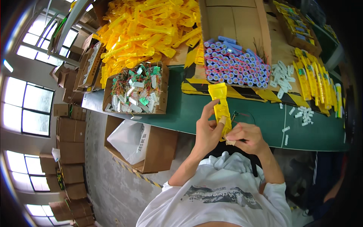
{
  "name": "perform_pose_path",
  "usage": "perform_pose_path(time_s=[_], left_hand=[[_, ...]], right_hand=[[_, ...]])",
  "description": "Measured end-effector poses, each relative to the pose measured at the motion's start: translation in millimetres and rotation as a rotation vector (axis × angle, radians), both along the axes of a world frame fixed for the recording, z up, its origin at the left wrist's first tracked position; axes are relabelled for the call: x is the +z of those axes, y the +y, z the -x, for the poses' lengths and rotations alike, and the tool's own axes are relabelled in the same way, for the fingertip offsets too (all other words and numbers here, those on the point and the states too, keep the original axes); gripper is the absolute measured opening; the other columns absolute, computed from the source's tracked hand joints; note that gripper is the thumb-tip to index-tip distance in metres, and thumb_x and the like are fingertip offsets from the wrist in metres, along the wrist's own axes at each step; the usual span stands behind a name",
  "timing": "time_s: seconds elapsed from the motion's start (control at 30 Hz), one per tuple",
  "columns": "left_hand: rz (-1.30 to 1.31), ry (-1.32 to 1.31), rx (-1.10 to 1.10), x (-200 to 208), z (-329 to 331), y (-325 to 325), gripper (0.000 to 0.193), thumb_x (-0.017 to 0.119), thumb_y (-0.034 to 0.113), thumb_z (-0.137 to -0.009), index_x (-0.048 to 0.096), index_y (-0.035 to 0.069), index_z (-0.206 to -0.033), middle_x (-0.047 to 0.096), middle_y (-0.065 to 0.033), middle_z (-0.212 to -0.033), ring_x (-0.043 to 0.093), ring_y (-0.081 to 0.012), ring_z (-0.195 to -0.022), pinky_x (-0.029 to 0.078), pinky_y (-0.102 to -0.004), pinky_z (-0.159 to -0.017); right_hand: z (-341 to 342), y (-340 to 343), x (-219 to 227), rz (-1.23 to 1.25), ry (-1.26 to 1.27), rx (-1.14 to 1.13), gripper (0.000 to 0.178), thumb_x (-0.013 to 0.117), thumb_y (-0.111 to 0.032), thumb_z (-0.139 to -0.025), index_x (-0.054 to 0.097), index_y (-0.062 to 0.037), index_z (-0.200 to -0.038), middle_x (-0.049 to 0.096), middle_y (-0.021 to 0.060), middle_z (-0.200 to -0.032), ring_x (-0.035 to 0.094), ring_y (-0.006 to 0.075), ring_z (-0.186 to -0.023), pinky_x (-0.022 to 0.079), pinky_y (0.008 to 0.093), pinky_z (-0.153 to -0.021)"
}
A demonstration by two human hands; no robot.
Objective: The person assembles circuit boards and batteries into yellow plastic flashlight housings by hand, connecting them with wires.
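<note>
The left hand [207, 132] grips a yellow casing [219, 100] between thumb and fingers, above the front edge of the green table [181, 109]; the right hand [249, 139] curls at the casing's lower end, and whether it is closed on the small pale piece [230, 142] there cannot be told. Bare green tabletop lies on 2 sides: leftward to the carton of circuit parts [163, 90], rightward to the scattered small white pieces [304, 115]. Beyond the casing, black-and-yellow tape [242, 92] edges the carton of blue cells [234, 68], leaving less room. Fingers cover much of the casing's lower half; thin wires [242, 114] beside it blur into the table, and the dark rim cuts off the far right
</note>
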State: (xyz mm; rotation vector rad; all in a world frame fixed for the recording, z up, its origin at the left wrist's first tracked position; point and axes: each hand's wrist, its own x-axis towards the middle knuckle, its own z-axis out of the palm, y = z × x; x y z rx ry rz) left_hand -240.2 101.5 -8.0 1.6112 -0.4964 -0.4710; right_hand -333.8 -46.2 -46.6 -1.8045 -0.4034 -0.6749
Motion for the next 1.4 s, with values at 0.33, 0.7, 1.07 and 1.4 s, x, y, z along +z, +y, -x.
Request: perform_pose_path(time_s=[0.33, 0.7, 1.07, 1.4], left_hand=[[0.406, 0.082, 0.192, -23.9, 7.3, 2.8, 0.048, 0.056, -0.004, -0.096, 0.030, 0.006, -0.135, 0.050, -0.0189, -0.127, 0.066, -0.0213, -0.100, 0.055, -0.0279, -0.080], [-0.031, -0.735, -0.498, 32.0, -64.1, 70.8, 0.022, 0.062, 0.002, -0.079, 0.072, 0.002, -0.098, 0.069, -0.0187, -0.116, 0.068, -0.0329, -0.104, 0.052, -0.0393, -0.090], [-1.129, -0.658, 0.400, -4.1, -259.6, 175.1, 0.097, 0.076, 0.047, -0.068, 0.033, 0.011, -0.148, 0.047, -0.0279, -0.138, 0.051, -0.0427, -0.122, 0.041, -0.0495, -0.104], [-1.025, -0.715, 0.597, 31.9, -270.4, 174.0, 0.061, 0.072, 0.024, -0.069, 0.051, 0.010, -0.125, 0.069, -0.0190, -0.101, 0.065, -0.0408, -0.098, 0.050, -0.0483, -0.084]], right_hand=[[-3.3, 32.4, -6.8, -0.073, 0.077, -0.303, 0.018, 0.076, -0.001, -0.080, 0.069, -0.0022, -0.096, 0.059, 0.0094, -0.116, 0.062, 0.0252, -0.109, 0.058, 0.0335, -0.081], [8.9, 24.7, -42.8, -1.355, 0.190, -0.202, 0.032, 0.061, 0.001, -0.094, 0.044, -0.0062, -0.120, 0.062, 0.0151, -0.118, 0.065, 0.0188, -0.105, 0.058, 0.0276, -0.088], [27.5, 28.6, -37.0, -1.410, 0.198, -0.153, 0.040, 0.061, 0.001, -0.092, 0.042, -0.0013, -0.127, 0.064, 0.0144, -0.114, 0.066, 0.0194, -0.104, 0.059, 0.0309, -0.086], [34.0, 24.8, -46.7, -1.345, 0.189, -0.074, 0.038, 0.061, 0.001, -0.091, 0.045, 0.0015, -0.126, 0.063, 0.0147, -0.115, 0.067, 0.0212, -0.103, 0.060, 0.0327, -0.082]])
